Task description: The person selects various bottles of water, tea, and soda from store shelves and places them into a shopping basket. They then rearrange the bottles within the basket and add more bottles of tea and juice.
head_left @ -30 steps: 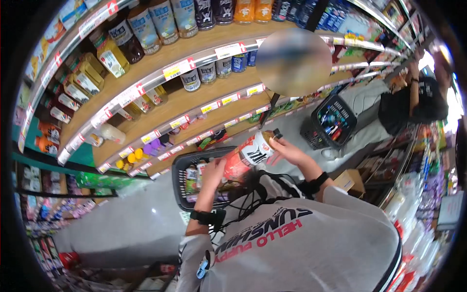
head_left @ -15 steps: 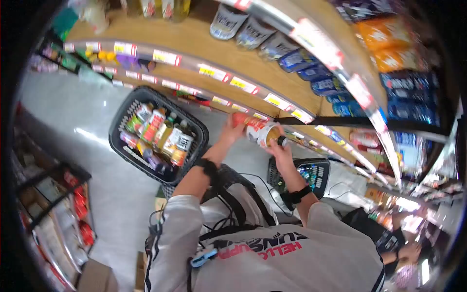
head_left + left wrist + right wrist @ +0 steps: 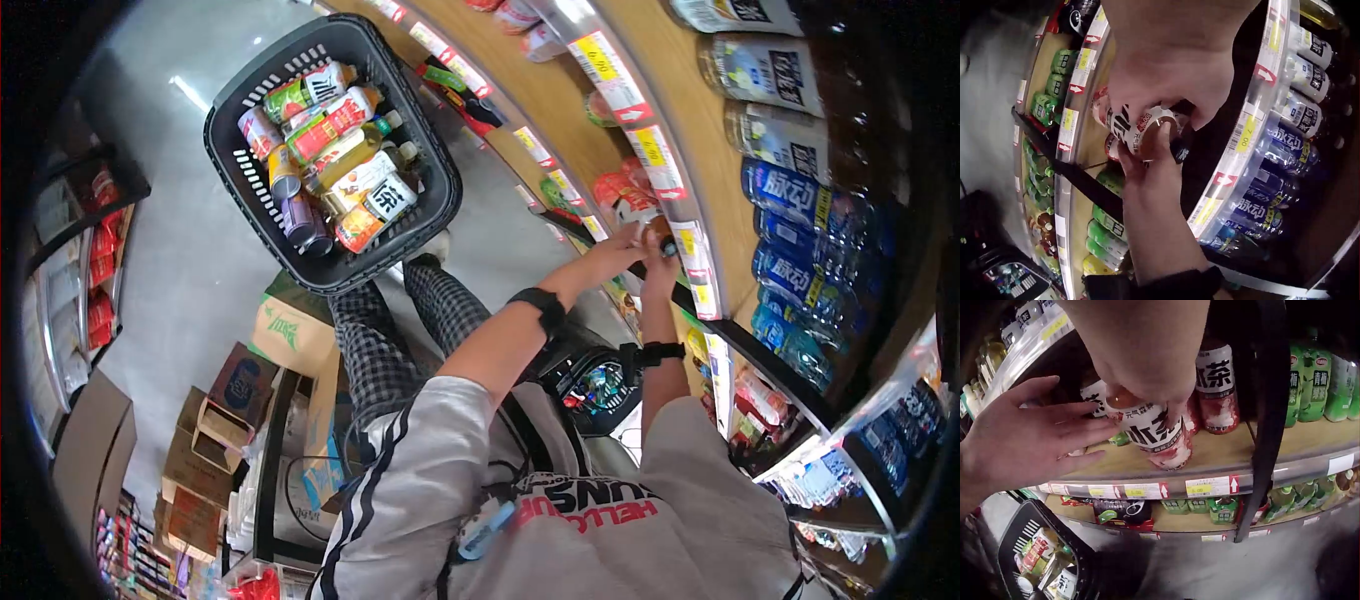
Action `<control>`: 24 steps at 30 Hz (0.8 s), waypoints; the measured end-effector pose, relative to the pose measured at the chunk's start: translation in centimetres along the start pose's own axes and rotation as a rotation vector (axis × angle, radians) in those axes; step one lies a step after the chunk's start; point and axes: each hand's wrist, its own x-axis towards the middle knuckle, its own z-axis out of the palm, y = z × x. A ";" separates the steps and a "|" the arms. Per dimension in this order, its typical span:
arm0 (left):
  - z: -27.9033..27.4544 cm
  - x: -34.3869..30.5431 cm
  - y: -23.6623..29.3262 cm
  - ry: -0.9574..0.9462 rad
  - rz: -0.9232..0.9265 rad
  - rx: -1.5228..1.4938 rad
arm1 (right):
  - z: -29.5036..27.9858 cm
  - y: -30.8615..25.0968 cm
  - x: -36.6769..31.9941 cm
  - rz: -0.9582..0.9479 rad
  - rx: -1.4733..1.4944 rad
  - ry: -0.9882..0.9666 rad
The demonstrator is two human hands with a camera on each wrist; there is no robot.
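A bottle of iced tea [image 3: 1161,439] with a white and red label stands slightly tilted at the front of a wooden shelf [image 3: 1229,453]. My right hand [image 3: 1141,369] grips its upper part from above; in the left wrist view, the right thumb lies along the bottle near its dark cap. Beside it, my left hand [image 3: 1041,425] holds its fingers out straight, fingertips right at the label. Matching bottles [image 3: 1216,387] stand just behind and to the side. In the head view both hands overlap at the shelf edge, partly covering the bottle [image 3: 630,200].
A black shopping basket [image 3: 345,278] full of bottles and cans is on the floor to the left. Another basket [image 3: 610,375] stands below my arms. Blue-labelled drink bottles [image 3: 785,190] line the upper shelf. Cardboard boxes [image 3: 290,335] are stacked near my legs.
The iced tea bottle has gone from in front of my body, between both hands, onto the shelf at the right. My left hand has let go of its lower end. The view has turned.
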 end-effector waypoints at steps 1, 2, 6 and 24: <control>-0.2 0.3 0.1 -0.025 0.034 -0.014 | -0.7 0.1 0.9 0.085 -0.050 0.037; -0.1 1.0 0.0 -0.051 0.071 -0.029 | 0.5 -2.1 0.2 -0.031 -0.068 0.010; -0.1 2.1 -2.4 -0.026 0.003 -0.164 | -1.6 -1.2 3.6 0.058 -0.065 0.024; -19.4 -7.3 -10.2 0.565 -0.155 -0.114 | 3.8 7.8 -0.3 0.078 0.125 0.379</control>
